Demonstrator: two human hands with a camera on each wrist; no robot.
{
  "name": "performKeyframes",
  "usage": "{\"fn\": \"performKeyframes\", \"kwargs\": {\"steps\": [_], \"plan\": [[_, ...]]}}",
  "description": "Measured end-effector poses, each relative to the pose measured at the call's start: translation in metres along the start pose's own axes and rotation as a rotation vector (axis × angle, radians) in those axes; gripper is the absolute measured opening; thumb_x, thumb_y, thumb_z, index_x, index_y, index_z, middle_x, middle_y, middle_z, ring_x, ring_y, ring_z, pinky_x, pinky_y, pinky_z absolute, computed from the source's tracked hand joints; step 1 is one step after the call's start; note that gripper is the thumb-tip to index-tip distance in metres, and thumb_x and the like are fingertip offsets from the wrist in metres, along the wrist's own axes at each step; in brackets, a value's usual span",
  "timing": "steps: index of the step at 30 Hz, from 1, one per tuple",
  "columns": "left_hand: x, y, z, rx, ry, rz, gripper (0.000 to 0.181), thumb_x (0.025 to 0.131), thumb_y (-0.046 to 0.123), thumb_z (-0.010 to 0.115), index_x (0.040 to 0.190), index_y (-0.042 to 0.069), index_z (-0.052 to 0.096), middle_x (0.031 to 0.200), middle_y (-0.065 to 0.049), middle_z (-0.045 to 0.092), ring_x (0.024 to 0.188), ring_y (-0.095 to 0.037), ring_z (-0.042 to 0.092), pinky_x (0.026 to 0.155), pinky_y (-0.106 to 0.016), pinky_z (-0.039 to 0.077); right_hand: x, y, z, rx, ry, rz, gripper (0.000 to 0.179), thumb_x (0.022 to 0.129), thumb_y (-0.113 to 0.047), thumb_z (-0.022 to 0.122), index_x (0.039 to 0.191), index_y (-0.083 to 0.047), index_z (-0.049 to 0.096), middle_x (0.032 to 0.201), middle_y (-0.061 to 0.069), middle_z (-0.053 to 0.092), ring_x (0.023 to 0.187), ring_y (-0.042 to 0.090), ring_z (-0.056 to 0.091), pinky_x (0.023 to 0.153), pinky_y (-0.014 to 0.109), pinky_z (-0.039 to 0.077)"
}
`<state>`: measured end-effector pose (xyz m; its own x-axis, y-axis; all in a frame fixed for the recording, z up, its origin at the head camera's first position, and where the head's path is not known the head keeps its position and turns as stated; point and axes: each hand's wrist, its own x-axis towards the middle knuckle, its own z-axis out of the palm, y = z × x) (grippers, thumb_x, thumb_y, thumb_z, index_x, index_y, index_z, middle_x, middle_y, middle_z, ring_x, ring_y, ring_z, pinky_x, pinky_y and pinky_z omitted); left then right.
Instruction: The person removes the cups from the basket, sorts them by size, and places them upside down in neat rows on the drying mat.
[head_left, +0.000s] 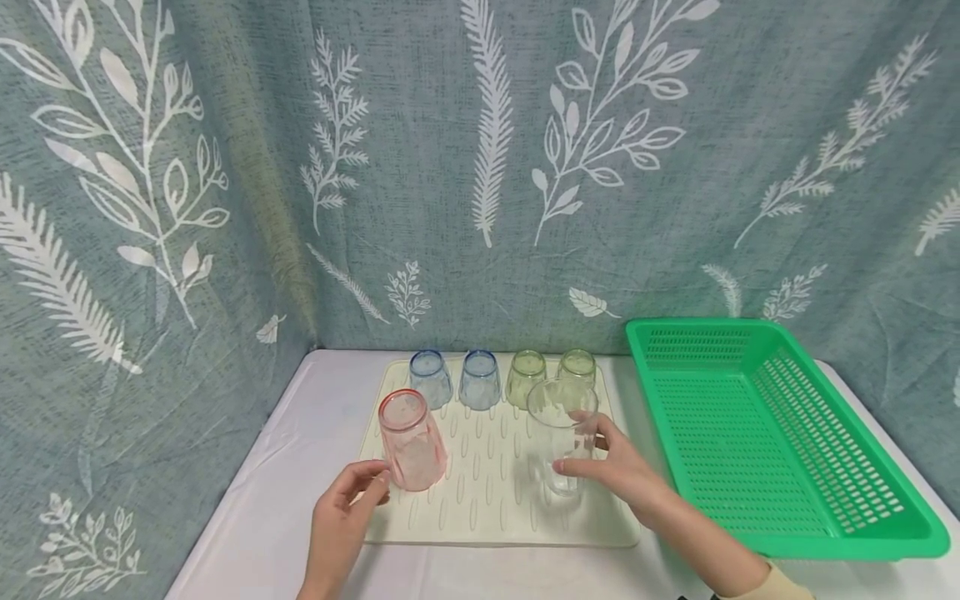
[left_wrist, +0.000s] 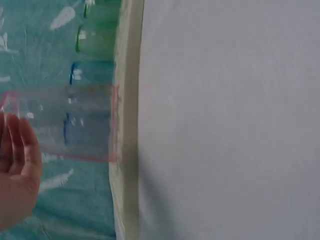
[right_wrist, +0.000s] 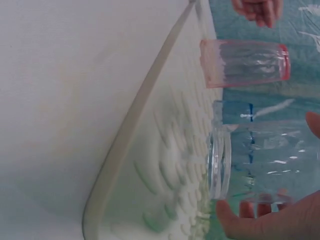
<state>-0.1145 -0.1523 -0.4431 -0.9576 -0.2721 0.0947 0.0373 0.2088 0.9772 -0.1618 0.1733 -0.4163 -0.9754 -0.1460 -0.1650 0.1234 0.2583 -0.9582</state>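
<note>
My right hand holds a clear glass, thumb on the near side and fingers round the far side. The glass stands wide mouth up, its thick base close over the cream drying mat; the right wrist view shows that base too. A pink glass with a red ring sits narrow end up on the mat's left part. Beside it is my left hand, fingers loosely bent and holding nothing. In the left wrist view, the left fingers overlap the pink glass's upper end.
Along the mat's back edge stand two blue glasses and two green glasses, narrow ends up. A green plastic basket stands right of the mat, close to my right forearm. A patterned curtain hangs behind the white table.
</note>
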Motion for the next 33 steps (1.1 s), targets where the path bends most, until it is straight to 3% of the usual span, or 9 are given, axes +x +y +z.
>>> {"fn": "performKeyframes", "kwargs": {"steps": [3,6,10,12,19,25,33], "plan": [[-0.007,0.007,0.011,-0.053,-0.155,0.077,0.018,0.094,0.006,0.063,0.111,-0.002,0.066,0.104,-0.013,0.066,0.089,-0.016,0.063,0.075,-0.024,0.055,-0.001,0.002,0.003,-0.012,0.003,-0.002,0.063,0.075,-0.023,0.083,0.128,-0.012,0.051,0.141,0.008,0.046,0.128,0.033,0.038,0.096,0.051,0.041],[-0.010,0.014,0.023,-0.104,-0.287,0.062,0.027,0.094,0.008,0.063,0.120,0.002,0.063,0.115,-0.012,0.062,0.100,-0.017,0.061,0.082,-0.024,0.053,0.000,0.005,0.006,-0.034,0.003,-0.012,0.058,0.074,-0.025,0.085,0.121,-0.011,0.052,0.138,0.005,0.048,0.127,0.032,0.041,0.092,0.048,0.044],[-0.006,0.021,0.037,-0.153,-0.387,0.052,0.040,0.092,0.008,0.064,0.131,0.007,0.056,0.126,-0.010,0.058,0.112,-0.023,0.056,0.091,-0.027,0.049,0.003,0.007,0.011,-0.071,-0.010,-0.049,0.051,0.073,-0.026,0.086,0.105,-0.010,0.050,0.139,0.002,0.048,0.123,0.030,0.044,0.089,0.043,0.046],[-0.002,0.023,0.044,-0.175,-0.422,0.058,0.046,0.091,0.008,0.065,0.136,0.009,0.052,0.132,-0.010,0.055,0.118,-0.025,0.052,0.093,-0.029,0.048,0.005,0.008,0.012,-0.088,-0.010,-0.070,0.051,0.072,-0.026,0.087,0.107,-0.012,0.052,0.138,0.004,0.049,0.120,0.030,0.046,0.089,0.043,0.046],[0.009,0.028,0.065,-0.209,-0.478,0.077,0.066,0.086,0.009,0.072,0.145,0.011,0.042,0.141,-0.010,0.047,0.128,-0.033,0.045,0.096,-0.030,0.048,0.008,0.006,0.016,-0.249,0.004,-0.201,0.067,0.067,-0.029,0.090,0.122,-0.010,0.056,0.127,0.007,0.054,0.108,0.027,0.052,0.089,0.042,0.048],[0.012,0.033,0.074,-0.157,-0.497,0.089,0.072,0.083,0.014,0.076,0.146,0.013,0.041,0.142,-0.012,0.047,0.126,-0.033,0.046,0.095,-0.037,0.050,0.006,0.003,0.016,-0.468,0.016,-0.363,0.080,0.062,-0.035,0.091,0.130,-0.007,0.057,0.123,0.007,0.056,0.107,0.026,0.052,0.085,0.042,0.048],[0.011,0.033,0.080,-0.067,-0.510,0.133,0.074,0.080,0.019,0.081,0.144,0.018,0.045,0.143,-0.008,0.047,0.122,-0.027,0.050,0.089,-0.036,0.052,0.000,0.003,0.023,-0.558,0.008,-0.373,0.079,0.062,-0.029,0.092,0.131,-0.013,0.056,0.128,0.006,0.052,0.118,0.028,0.047,0.094,0.051,0.044]]}}
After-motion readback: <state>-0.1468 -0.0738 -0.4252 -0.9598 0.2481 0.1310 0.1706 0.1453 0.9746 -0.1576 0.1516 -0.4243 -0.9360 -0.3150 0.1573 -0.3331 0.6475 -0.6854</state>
